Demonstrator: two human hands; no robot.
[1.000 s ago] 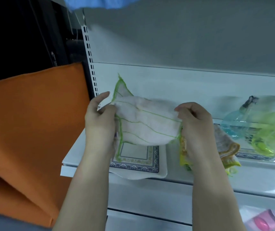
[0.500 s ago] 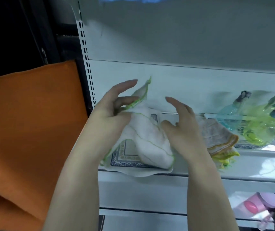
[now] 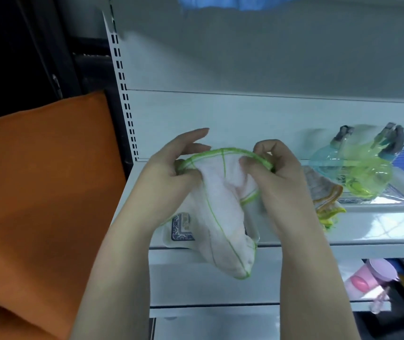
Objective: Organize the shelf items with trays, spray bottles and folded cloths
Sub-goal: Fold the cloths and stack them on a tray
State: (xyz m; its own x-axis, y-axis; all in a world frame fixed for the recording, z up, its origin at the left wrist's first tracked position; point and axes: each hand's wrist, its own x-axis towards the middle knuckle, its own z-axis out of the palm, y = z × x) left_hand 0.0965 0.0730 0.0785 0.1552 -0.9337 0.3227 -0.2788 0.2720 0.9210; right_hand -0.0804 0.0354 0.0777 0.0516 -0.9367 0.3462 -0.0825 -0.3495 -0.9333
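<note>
Both hands, left hand [image 3: 169, 173] and right hand [image 3: 278, 175], pinch the cloth [image 3: 223, 212] mid-fold; next, probably lay it on the tray [image 3: 180, 228]

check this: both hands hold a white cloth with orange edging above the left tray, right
Not quite. The head view shows the white cloth has green edging, not orange. The rest holds: the left hand and right hand hold it above the left tray.

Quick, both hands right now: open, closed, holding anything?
Left hand: pinching the cloth at its top edge.
Right hand: gripping the same cloth's edge.
</note>
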